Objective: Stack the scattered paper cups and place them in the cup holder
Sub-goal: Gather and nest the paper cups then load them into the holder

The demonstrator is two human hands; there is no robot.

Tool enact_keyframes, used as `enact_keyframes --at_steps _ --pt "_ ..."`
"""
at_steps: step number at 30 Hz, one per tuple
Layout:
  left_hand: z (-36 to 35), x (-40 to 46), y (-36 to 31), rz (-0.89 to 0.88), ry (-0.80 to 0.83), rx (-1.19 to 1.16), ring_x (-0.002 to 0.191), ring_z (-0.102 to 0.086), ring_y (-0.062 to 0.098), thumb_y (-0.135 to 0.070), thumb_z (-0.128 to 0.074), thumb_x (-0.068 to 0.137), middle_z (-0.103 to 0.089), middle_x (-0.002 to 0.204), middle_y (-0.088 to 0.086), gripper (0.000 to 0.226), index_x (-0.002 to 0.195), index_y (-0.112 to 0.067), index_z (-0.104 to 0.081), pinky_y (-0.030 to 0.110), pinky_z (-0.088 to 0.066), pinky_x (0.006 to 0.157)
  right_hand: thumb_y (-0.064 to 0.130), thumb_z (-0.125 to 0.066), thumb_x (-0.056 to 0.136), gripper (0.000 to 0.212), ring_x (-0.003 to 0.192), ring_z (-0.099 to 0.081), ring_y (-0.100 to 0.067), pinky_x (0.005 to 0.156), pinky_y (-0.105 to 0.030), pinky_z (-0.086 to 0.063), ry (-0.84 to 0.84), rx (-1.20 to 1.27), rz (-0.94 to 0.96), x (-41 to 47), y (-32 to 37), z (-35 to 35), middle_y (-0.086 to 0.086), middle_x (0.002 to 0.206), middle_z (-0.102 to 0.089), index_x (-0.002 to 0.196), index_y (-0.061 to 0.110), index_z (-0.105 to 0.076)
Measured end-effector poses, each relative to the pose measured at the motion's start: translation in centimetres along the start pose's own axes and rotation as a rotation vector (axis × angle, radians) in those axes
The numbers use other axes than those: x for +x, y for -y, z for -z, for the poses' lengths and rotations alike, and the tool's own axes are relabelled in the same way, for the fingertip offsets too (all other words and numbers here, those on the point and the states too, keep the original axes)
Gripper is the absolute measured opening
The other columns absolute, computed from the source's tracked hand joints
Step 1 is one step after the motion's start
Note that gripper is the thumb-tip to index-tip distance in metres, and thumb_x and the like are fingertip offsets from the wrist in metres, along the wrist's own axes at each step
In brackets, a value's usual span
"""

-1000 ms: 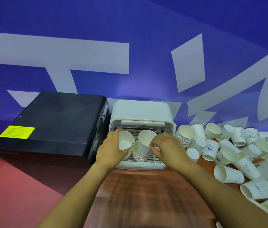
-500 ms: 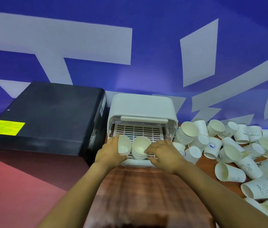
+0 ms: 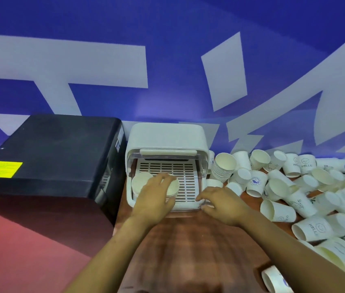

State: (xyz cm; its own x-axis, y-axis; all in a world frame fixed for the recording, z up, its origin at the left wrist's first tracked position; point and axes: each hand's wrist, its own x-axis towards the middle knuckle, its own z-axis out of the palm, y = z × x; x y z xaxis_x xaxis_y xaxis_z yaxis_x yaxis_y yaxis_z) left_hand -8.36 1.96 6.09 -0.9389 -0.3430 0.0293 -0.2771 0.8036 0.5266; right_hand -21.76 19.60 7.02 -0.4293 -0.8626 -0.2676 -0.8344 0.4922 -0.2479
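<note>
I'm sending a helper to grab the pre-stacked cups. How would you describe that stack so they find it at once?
Start at the white cup holder beside the black box. Just right of its open front, at the near edge of the scattered cups, lies the nested stack, tilted with its mouth facing up. Only it shows many rims layered together; its neighbours are single cups.

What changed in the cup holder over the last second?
The left hand shifted from the left cup to cover the cup stack in the cup holder; its grip is unclear. The right hand let go of that stack and pulled back to the holder's front right edge, fingers loose. The scattered cups and the black box stayed put.
</note>
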Motion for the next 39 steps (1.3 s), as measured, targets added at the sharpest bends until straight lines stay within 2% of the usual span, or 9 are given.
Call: enact_keyframes --at_steps 2,8,13,17,21,24,27,32,39 --pt "-0.9 -0.3 -2.1 -0.055 0.045 0.022 0.126 -0.043 0.018 -0.029 -0.057 0.088 -0.044 0.138 -0.004 0.052 0.138 -0.025 -0.042 0.035 -0.038 0.104 0.036 -0.049 0.091 0.034 0.116 -0.052 -0.013 0.096 -0.031 -0.042 0.031 0.002 -0.045 -1.4 -1.5 -0.1 0.008 0.130 -0.056 0.124 0.033 -0.056" --pt "-4.0 0.2 -6.6 -0.077 0.119 0.029 0.125 -0.043 0.014 -0.030 -0.055 0.089 -0.046 0.137 -0.007 0.049 0.137 -0.028 -0.042 0.026 -0.035 0.100 0.037 -0.050 0.089 0.030 0.104 -0.055 -0.014 0.084 -0.031 -0.046 0.041 0.006 -0.156 -5.3 -6.3 -0.3 0.004 0.118 -0.060 0.117 0.031 -0.059" --pt "-6.5 1.6 -10.1 -0.075 0.179 0.038 0.123 -0.045 0.017 -0.030 -0.054 0.089 -0.046 0.138 -0.004 0.050 0.137 -0.029 -0.042 0.032 -0.039 0.103 0.036 -0.054 0.089 0.025 0.100 -0.057 -0.015 0.082 -0.029 -0.046 0.024 0.024 -0.252 -8.3 -10.8 -0.5 0.004 0.114 -0.061 0.110 0.023 -0.058" --pt "-8.8 3.2 -12.6 -0.056 0.225 0.054 0.125 -0.044 0.018 -0.029 -0.055 0.089 -0.044 0.140 -0.005 0.051 0.138 -0.030 -0.040 0.036 -0.041 0.101 0.037 -0.055 0.088 0.026 0.103 -0.056 -0.014 0.086 -0.030 -0.047 0.019 0.009 -0.317 -10.1 -14.5 -1.0 0.004 0.114 -0.061 0.109 0.022 -0.059" --pt "-11.2 4.9 -14.3 -0.030 0.256 0.107 0.123 -0.044 0.021 -0.027 -0.056 0.087 -0.040 0.142 -0.004 0.057 0.141 -0.029 -0.036 0.037 -0.043 0.098 0.034 -0.057 0.088 0.039 0.118 -0.051 -0.014 0.095 -0.030 -0.045 0.016 0.017 -0.359 -11.3 -17.7 -1.2 0.006 0.131 -0.053 0.126 0.027 -0.053" --pt "-12.7 6.5 -14.8 -0.011 0.281 0.150 0.130 -0.040 0.023 -0.026 -0.059 0.086 -0.032 0.151 -0.004 0.066 0.145 -0.028 -0.030 0.041 -0.042 0.102 0.036 -0.061 0.087 0.049 0.123 -0.047 -0.014 0.097 -0.030 -0.043 0.013 0.031 -0.365 -11.5 -19.8 -1.5 0.008 0.136 -0.048 0.134 0.031 -0.045" --pt "-14.1 7.9 -14.8 0.017 0.291 0.177 0.135 -0.035 0.025 -0.029 -0.063 0.086 -0.025 0.156 0.000 0.072 0.147 -0.030 -0.026 0.044 -0.040 0.106 0.038 -0.062 0.085 0.055 0.122 -0.047 -0.015 0.096 -0.031 -0.042 0.007 0.054 -0.351 -11.3 -21.5 -1.9 0.007 0.136 -0.047 0.136 0.031 -0.042" --pt "-15.8 10.2 -16.0 0.027 0.318 0.175 0.143 -0.022 0.025 -0.021 -0.061 0.087 -0.018 0.158 0.005 0.073 0.149 -0.027 -0.023 0.043 -0.034 0.111 0.035 -0.064 0.083 0.062 0.121 -0.046 -0.017 0.097 -0.032 -0.043 0.005 0.069 -0.301 -10.6 -23.5 -2.9 0.007 0.139 -0.043 0.139 0.031 -0.038" --pt "-18.0 11.8 -16.7 0.034 0.368 0.374 0.143 -0.018 0.026 -0.015 -0.062 0.086 -0.017 0.157 0.004 0.077 0.149 -0.029 -0.020 0.046 -0.029 0.110 0.040 -0.064 0.081 0.072 0.125 -0.042 -0.020 0.100 -0.035 -0.040 0.047 0.062 -0.227 -9.0 -25.6 -4.7 0.005 0.145 -0.035 0.144 0.030 -0.030"
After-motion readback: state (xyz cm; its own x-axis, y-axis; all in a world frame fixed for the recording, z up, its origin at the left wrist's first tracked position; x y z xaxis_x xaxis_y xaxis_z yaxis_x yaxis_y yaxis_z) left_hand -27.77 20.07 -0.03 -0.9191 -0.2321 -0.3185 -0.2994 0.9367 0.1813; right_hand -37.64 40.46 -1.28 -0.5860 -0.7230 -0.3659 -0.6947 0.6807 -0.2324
